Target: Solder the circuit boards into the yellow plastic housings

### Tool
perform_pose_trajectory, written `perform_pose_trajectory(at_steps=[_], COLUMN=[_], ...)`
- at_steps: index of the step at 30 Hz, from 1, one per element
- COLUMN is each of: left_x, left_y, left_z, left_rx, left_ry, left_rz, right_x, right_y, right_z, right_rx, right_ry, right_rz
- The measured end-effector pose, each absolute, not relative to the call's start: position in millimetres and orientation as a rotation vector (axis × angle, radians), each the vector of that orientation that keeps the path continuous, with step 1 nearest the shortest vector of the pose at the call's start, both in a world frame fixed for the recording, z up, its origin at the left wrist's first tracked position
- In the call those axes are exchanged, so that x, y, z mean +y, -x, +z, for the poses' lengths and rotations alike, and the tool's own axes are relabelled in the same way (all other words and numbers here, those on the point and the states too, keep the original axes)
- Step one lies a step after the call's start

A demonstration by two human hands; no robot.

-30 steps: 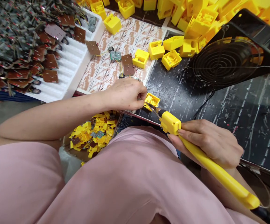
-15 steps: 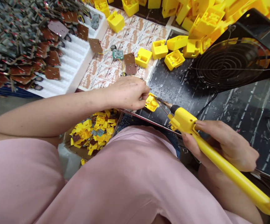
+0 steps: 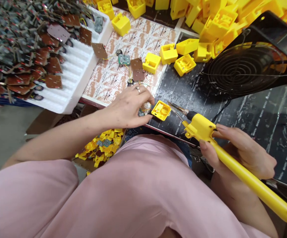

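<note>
My left hand (image 3: 128, 106) rests at the near edge of the black mat (image 3: 257, 112), its fingertips pinching the left side of a small yellow plastic housing (image 3: 161, 110) that lies open side up; a small green board with wires shows under the fingers. My right hand (image 3: 235, 150) is wrapped round a yellow soldering iron (image 3: 235, 168). The iron's metal tip (image 3: 179, 109) hovers just right of the housing, a little apart from it.
A white foam tray (image 3: 71, 76) heaped with brown circuit boards (image 3: 19, 53) stands at the left. Loose yellow housings (image 3: 168, 53) and boards lie on printed sheets. A black fan (image 3: 245, 66) leans at the right. A box of yellow scrap (image 3: 101, 147) sits below the table edge.
The iron's tip has drawn back to the right, off the housing. My left hand has flattened and turned the housing open side up on the mat. The camera has shifted slightly.
</note>
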State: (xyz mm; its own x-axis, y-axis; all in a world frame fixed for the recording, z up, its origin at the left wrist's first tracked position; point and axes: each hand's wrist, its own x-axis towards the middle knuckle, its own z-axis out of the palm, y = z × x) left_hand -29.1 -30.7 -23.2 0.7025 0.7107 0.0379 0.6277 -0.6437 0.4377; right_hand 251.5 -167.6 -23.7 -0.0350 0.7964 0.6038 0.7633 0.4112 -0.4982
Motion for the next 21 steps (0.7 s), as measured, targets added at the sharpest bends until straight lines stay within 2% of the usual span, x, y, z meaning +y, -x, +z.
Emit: perform_pose_trajectory(at_steps=[3, 6, 11, 15, 21], left_x=[-37.5, -38.6, -36.6, -37.9, -34.7], left_y=[39.3, 35.3, 9.6, -2.2, -7.8], left_z=[-37.2, -39.1, -32.2, -34.6, -27.2], left_rx=[1.088, 1.158, 1.252, 1.34, 1.376], left_ry=[-2.423, -2.396, -2.457, -2.499, -2.574], left_rz=[0.495, 0.547, 0.435, 0.389, 0.199], right_x=[-166.9, -163.0, -162.7, -173.7, -166.9], right_y=[-249.1, -252.0, -260.4, -256.0, -250.8], right_z=[-25.3, -28.6, -35.4, -34.7, -30.3], right_rx=[-1.748, -1.749, -1.826, -1.704, -1.814], right_ry=[1.354, 1.319, 1.214, 1.354, 1.163], right_rz=[0.073, 0.053, 0.064, 0.172, 0.228])
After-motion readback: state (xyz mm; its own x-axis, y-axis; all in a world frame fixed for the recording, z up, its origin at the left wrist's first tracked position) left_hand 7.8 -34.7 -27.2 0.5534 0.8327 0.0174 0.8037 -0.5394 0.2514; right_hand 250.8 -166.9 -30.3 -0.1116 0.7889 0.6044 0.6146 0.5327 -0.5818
